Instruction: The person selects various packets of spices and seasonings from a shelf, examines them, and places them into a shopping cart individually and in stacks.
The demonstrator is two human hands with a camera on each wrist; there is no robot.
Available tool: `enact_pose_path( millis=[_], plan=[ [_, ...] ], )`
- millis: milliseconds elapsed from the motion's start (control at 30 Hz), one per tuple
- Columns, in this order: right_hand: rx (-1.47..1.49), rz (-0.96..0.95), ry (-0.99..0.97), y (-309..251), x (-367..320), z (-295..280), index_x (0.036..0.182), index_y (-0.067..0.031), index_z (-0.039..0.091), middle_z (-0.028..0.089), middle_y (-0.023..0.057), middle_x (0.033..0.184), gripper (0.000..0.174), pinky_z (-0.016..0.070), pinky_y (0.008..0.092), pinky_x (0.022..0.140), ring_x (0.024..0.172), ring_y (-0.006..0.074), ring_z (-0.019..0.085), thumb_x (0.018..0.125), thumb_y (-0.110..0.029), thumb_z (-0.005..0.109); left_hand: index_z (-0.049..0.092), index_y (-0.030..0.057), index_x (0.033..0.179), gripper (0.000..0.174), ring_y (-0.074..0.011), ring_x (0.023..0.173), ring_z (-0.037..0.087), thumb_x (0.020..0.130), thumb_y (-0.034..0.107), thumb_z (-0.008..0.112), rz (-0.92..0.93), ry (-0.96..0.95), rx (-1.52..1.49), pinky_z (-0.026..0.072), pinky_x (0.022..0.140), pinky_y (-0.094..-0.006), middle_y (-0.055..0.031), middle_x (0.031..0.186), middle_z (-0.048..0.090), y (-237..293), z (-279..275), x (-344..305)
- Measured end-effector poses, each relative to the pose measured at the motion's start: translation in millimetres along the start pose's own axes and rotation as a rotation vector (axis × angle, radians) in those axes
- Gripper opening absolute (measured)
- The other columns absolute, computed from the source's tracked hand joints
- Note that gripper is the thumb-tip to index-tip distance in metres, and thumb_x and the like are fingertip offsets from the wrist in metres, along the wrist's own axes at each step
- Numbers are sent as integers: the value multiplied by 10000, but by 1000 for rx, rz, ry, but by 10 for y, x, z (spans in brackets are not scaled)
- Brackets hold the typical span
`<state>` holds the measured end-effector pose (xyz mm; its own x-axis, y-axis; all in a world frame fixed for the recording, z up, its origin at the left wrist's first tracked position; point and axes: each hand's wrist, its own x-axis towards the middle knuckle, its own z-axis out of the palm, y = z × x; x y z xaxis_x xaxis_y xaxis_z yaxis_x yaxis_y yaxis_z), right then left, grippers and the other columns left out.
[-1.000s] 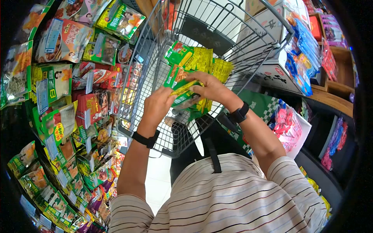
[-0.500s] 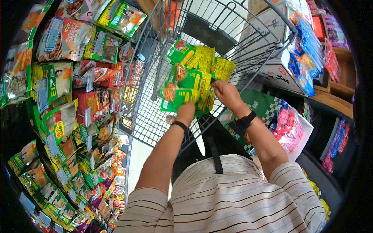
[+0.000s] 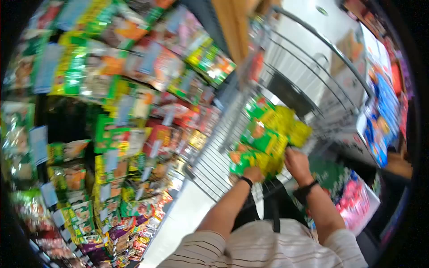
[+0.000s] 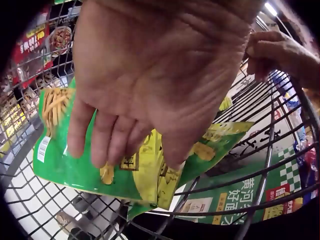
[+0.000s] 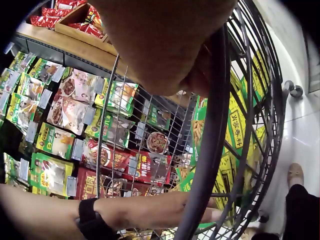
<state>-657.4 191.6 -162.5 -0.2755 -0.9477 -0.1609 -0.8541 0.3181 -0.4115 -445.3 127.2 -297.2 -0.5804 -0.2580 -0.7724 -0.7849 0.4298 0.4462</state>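
In the head view, my left hand (image 3: 254, 174) is over green and yellow food packets (image 3: 269, 136) in the wire shopping cart (image 3: 213, 172). The left wrist view shows its palm (image 4: 160, 75) toward the camera, with four fairly straight fingers resting on a green packet (image 4: 60, 162) that has a yellow panel. The thumb stands apart from the fingers. My right hand (image 3: 296, 163) grips the cart's side rim, its fingers curled at the thick dark bar (image 5: 212, 135) in the right wrist view; part of that grip is hidden.
Shelves of hanging food packets (image 3: 152, 67) with price tags rise on the left, close to the cart. White boxes (image 3: 348, 111) and blue packages (image 3: 380, 120) stand on the right. Near my right arm is a box of pink packages (image 3: 355, 201). Pale floor (image 3: 176, 223) lies below.
My left hand laid a packet onto the pile. My right hand left that packet and moved to the cart rim. The head view has swung left, blurring and showing more shelf.
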Motion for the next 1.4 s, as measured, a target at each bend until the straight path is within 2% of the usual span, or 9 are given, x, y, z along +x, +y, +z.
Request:
enact_pose_path(
  millis=[333, 500, 567, 667, 700, 833, 967, 1033, 1400],
  plan=[
    [-54, -55, 89, 45, -20, 106, 851, -77, 587, 654, 160, 744, 104, 509, 494, 592, 684, 375, 652, 847, -167, 640, 616, 15, 1047, 399, -400, 935, 663, 887, 380, 605, 96, 340, -337, 506, 787, -498, -209, 978, 681, -310, -650, -801],
    [-76, -71, 100, 135, -45, 220, 844, -67, 584, 653, 155, 752, 125, 515, 478, 601, 681, 369, 649, 788, -146, 664, 602, 28, 1049, 363, -399, 935, 653, 961, 378, 568, 279, 730, -302, 507, 781, -483, -181, 980, 677, -395, -1773, -1796],
    [-50, -110, 146, 141, -82, 234, 831, -69, 586, 649, 154, 732, 107, 516, 479, 595, 669, 369, 648, 800, -145, 654, 634, 26, 1184, 409, -312, 1037, 661, 969, 372, 606, 209, 861, -306, 511, 874, -401, -193, 1132, 682, -493, -2274, -2314],
    [-55, -144, 172, 71, -161, 188, 797, -68, 580, 642, 157, 699, 90, 517, 475, 586, 648, 366, 649, 810, -139, 633, 629, 27, 1137, 339, -199, 900, 648, 987, 331, 601, 155, 1216, -512, 507, 812, -337, -95, 960, 677, -633, -2941, -3082],
    [-79, -145, 159, 46, -183, 187, 800, -64, 575, 638, 153, 703, 82, 516, 476, 582, 645, 366, 645, 800, -125, 631, 611, 51, 1119, 271, -148, 852, 625, 1012, 298, 579, 145, 1415, -273, 497, 777, -305, -45, 917, 646, -642, -3184, -3356],
    [-127, -140, 160, 46, -197, 284, 793, -56, 548, 621, 144, 701, 84, 515, 477, 573, 636, 360, 636, 770, -86, 623, 599, 42, 1082, 217, -114, 860, 627, 1023, 235, 519, 389, 1719, -675, 517, 673, -271, -47, 970, 631, -1194, -4007, -3790],
    [-131, -155, 188, 63, -165, 304, 799, -48, 535, 594, 142, 686, 105, 505, 472, 566, 627, 359, 616, 760, -73, 629, 581, 24, 1145, 240, -178, 949, 623, 972, 188, 557, 116, 1919, -704, 543, 760, -327, -114, 1083, 641, -1713, -4667, -3994],
    [-129, -184, 218, 74, -169, 303, 799, -43, 533, 580, 137, 680, 112, 503, 467, 570, 629, 357, 604, 754, -69, 632, 602, 1, 1130, 240, -240, 983, 629, 947, 147, 548, 3, 2061, -51, 527, 838, -372, -163, 1078, 649, -2598, -5057, -3961],
    [-78, -130, 117, 0, -148, 193, 820, -35, 504, 566, 159, 705, 149, 477, 501, 600, 673, 382, 585, 746, -63, 630, 644, 98, 1261, 533, -349, 1156, 613, 831, 409, 693, -895, 1645, 55, 486, 980, -433, -183, 1286, 632, -2927, -5781, -4270]
  ],
)
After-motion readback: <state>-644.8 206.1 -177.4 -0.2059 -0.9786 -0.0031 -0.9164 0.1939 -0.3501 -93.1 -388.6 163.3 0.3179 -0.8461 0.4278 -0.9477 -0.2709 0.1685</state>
